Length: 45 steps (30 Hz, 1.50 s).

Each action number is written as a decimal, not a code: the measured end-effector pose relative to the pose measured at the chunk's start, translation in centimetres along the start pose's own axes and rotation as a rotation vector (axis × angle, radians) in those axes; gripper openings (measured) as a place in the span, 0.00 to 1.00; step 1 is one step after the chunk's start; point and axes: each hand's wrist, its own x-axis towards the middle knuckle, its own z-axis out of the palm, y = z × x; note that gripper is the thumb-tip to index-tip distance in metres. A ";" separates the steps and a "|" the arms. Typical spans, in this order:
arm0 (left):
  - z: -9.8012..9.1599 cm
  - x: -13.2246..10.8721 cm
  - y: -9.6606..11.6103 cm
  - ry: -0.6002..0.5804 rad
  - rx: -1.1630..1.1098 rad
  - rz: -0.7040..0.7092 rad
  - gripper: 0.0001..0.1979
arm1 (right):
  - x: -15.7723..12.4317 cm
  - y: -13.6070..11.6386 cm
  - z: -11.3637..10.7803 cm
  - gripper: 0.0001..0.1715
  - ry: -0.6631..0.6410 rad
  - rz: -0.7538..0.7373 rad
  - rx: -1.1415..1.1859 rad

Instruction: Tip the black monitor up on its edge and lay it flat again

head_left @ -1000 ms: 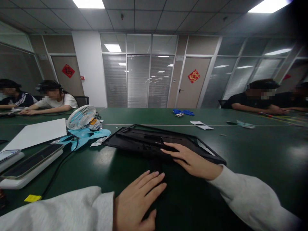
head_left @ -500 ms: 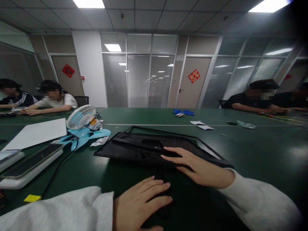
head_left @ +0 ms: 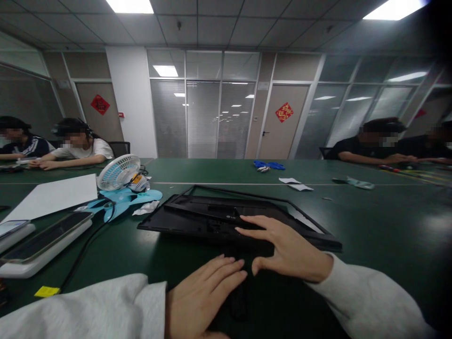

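Observation:
A black flat panel [head_left: 190, 221], which looks like the back of a monitor, lies tilted on the green table in front of me. Behind it rests a thin black frame [head_left: 243, 191]. My right hand [head_left: 289, 249] reaches over the panel's near edge, fingertips at its back and thumb apart below. Nearer to me, my left hand [head_left: 206, 296] is stretched out with fingers extended, beside a dark elongated part [head_left: 239, 301] under the panel. Shadow hides that part's shape and whether the left fingers touch it.
To the left are a white fan head [head_left: 120, 172], blue fan blades [head_left: 123, 202], a white board [head_left: 56, 195] and a phone [head_left: 49, 235] on a white block. Blue gloves [head_left: 270, 165] and paper pieces [head_left: 296, 183] lie farther back. Several people sit at both sides.
My right hand has drawn slightly left, its thumb now showing below the panel's edge. The left fingers have come closer together. The panel has hardly moved.

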 end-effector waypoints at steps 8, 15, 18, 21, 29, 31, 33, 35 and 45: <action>0.4 0.4 0.0 -0.020 0.098 -0.010 0.36 | -0.1 -0.3 0.5 0.30 0.109 -0.051 -0.041; 0.5 0.5 0.0 -0.022 0.133 -0.002 0.37 | -0.1 -0.4 0.6 0.26 0.089 -0.028 -0.052; 0.3 0.5 0.1 -0.033 0.132 -0.022 0.37 | 0.1 -0.6 0.5 0.23 0.079 -0.001 -0.052; 0.0 0.6 0.3 -0.063 0.117 -0.037 0.37 | 0.4 -0.7 0.6 0.24 0.123 0.073 -0.048; -0.2 0.9 0.4 -0.091 0.042 -0.046 0.38 | 0.4 -0.3 1.4 0.30 0.055 0.283 -0.031; -0.1 0.8 0.3 -0.059 0.032 -0.032 0.36 | 0.3 -0.3 1.5 0.30 0.037 0.297 -0.025; 0.0 0.8 0.2 -0.034 0.043 -0.014 0.34 | 0.3 -0.3 1.5 0.31 0.038 0.302 -0.017; 0.0 0.7 0.2 -0.017 0.064 0.011 0.32 | 0.3 -0.4 1.5 0.31 0.045 0.306 -0.008; 0.3 0.8 -0.1 0.026 0.126 0.033 0.28 | 0.5 -0.4 0.8 0.31 0.068 0.329 -0.016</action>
